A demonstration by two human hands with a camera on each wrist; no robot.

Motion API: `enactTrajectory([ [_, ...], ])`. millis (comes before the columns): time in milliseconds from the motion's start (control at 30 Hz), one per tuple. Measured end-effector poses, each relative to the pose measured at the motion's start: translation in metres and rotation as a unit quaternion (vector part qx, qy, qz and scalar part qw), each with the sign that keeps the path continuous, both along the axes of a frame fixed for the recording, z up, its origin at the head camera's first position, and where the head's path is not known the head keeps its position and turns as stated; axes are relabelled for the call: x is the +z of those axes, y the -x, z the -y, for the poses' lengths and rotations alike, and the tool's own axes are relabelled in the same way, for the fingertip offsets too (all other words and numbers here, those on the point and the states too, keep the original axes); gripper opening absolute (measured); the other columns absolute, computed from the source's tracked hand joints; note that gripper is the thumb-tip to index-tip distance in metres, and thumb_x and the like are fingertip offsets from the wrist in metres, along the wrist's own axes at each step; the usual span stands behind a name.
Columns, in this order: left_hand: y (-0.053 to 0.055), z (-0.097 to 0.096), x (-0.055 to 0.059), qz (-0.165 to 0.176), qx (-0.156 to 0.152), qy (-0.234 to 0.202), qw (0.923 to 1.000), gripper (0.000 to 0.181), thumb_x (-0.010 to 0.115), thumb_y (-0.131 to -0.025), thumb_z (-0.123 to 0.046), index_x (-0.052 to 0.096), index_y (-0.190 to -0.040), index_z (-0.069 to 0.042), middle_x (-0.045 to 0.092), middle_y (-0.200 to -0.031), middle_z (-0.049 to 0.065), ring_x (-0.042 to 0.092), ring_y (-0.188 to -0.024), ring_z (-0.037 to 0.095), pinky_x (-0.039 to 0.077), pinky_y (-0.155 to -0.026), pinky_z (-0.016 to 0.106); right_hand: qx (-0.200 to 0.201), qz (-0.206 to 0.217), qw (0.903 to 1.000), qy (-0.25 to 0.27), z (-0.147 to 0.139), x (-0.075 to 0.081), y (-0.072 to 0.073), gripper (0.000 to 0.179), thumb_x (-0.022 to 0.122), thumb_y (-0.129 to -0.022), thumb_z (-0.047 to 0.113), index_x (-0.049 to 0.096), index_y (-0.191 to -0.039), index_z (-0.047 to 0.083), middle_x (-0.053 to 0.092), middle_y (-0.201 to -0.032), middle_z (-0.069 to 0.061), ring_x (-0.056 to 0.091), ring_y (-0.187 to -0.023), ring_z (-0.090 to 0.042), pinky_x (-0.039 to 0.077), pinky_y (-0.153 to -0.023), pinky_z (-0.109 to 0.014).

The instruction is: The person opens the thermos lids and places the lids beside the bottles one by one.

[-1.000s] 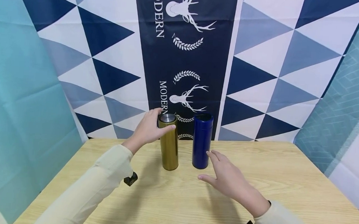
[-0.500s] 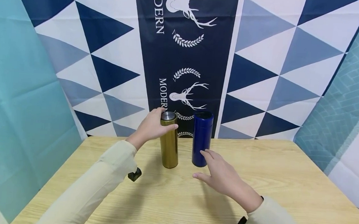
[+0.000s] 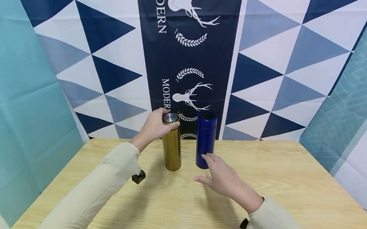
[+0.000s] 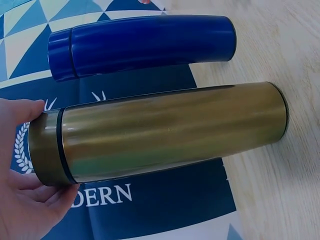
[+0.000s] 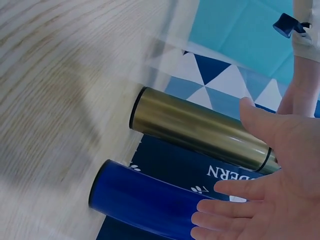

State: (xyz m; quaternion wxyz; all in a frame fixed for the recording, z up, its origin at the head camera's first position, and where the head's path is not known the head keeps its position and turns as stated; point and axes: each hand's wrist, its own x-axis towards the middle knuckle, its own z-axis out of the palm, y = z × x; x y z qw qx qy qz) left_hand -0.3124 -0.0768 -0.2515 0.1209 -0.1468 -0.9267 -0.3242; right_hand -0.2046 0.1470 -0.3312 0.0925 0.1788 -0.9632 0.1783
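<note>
Gold flask (image 4: 170, 132) stands upright, its top between left thumb (image 4: 27, 111) and fingers (image 4: 62, 200).

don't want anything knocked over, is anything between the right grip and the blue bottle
Nothing visible stands between the right grip and the blue bottle. The gold bottle stands to its left, outside that gap, with the left grip around the gold cap.

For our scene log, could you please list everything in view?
table: one, pale wood, lower centre
gold bottle: one, gold, silver-topped, upright on table
blue bottle: one, blue, upright, right of gold bottle
backdrop: one, navy, blue and white, behind table
side cloths: two, teal or teal-and-white, flanking table
wrist devices: two, black, left and right
sleeves: two, cream, left and right
left hand: one, bare, around gold bottle's top
right hand: one, bare, near blue bottle
</note>
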Motion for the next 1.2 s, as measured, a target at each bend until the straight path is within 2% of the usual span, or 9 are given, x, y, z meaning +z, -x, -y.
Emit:
enactTrajectory([
  [133,-0.004,0.000,0.003,-0.011,-0.002,0.001,0.9999,0.069,0.072,-0.081,-0.042,0.051,-0.130,0.002,0.062,-0.121,0.017,0.061,-0.105,0.028,0.055,-0.089,0.040,0.006,0.006,1.0000,0.000,0.001,-0.001,0.001,0.072,0.071,-0.084,0.042,0.047,-0.137,-0.002,0.049,-0.140,-0.025,0.048,-0.130,-0.040,0.046,-0.102,-0.054],
  [267,-0.011,0.000,0.003,-0.028,-0.012,0.023,0.9993,0.065,0.075,-0.077,-0.045,0.058,-0.121,0.000,0.066,-0.109,0.012,0.063,-0.092,0.023,0.056,-0.077,0.033,0.011,0.017,0.9998,0.000,0.004,0.000,0.003,0.073,0.070,-0.085,0.043,0.046,-0.138,-0.002,0.048,-0.142,-0.025,0.047,-0.132,-0.040,0.045,-0.103,-0.055],
  [467,-0.025,-0.004,0.005,-0.056,-0.047,0.034,0.9967,0.047,0.079,-0.074,-0.042,0.066,-0.098,-0.004,0.067,-0.088,0.005,0.060,-0.073,0.017,0.051,-0.060,0.024,0.015,0.022,0.9996,0.004,0.008,0.000,0.004,0.073,0.071,-0.085,0.042,0.046,-0.137,-0.003,0.048,-0.141,-0.026,0.047,-0.131,-0.040,0.045,-0.104,-0.054],
  [633,-0.039,-0.010,0.009,-0.063,-0.076,0.030,0.9946,0.038,0.079,-0.071,-0.042,0.068,-0.086,-0.009,0.067,-0.078,0.001,0.058,-0.068,0.013,0.050,-0.057,0.022,0.021,0.018,0.9995,0.015,0.010,-0.002,0.004,0.072,0.072,-0.084,0.041,0.048,-0.135,-0.003,0.053,-0.136,-0.024,0.052,-0.126,-0.038,0.047,-0.101,-0.052],
  [767,-0.052,-0.014,0.010,-0.061,-0.101,0.027,0.9927,0.035,0.079,-0.071,-0.041,0.069,-0.086,-0.011,0.068,-0.077,-0.001,0.058,-0.067,0.012,0.050,-0.057,0.021,0.032,0.012,0.9989,0.034,0.010,-0.003,0.004,0.069,0.073,-0.084,0.038,0.048,-0.134,-0.003,0.056,-0.133,-0.023,0.055,-0.123,-0.037,0.048,-0.100,-0.050],
  [933,-0.065,-0.020,0.012,-0.058,-0.133,0.031,0.9889,0.036,0.080,-0.072,-0.040,0.070,-0.090,-0.010,0.068,-0.078,-0.001,0.059,-0.068,0.010,0.051,-0.058,0.019,0.058,0.024,0.9950,0.077,0.008,-0.003,0.003,0.072,0.071,-0.085,0.038,0.044,-0.137,-0.005,0.054,-0.137,-0.021,0.054,-0.126,-0.036,0.046,-0.104,-0.050],
  [1100,-0.078,-0.023,0.013,-0.056,-0.156,0.024,0.9860,0.037,0.081,-0.072,-0.038,0.071,-0.093,-0.010,0.069,-0.080,-0.003,0.059,-0.069,0.008,0.052,-0.060,0.018,0.092,0.052,0.9854,0.133,0.007,-0.006,0.003,0.071,0.071,-0.086,0.040,0.043,-0.140,0.003,0.057,-0.137,-0.014,0.056,-0.124,-0.034,0.048,-0.103,-0.049],
  [1200,-0.086,-0.021,0.013,-0.057,-0.167,0.014,0.9843,0.037,0.082,-0.071,-0.038,0.071,-0.095,-0.011,0.070,-0.081,-0.003,0.060,-0.069,0.007,0.053,-0.059,0.018,0.127,0.048,0.9746,0.178,0.008,-0.007,0.004,0.070,0.075,-0.082,0.036,0.044,-0.139,0.008,0.060,-0.133,-0.011,0.058,-0.122,-0.034,0.050,-0.100,-0.049],
])
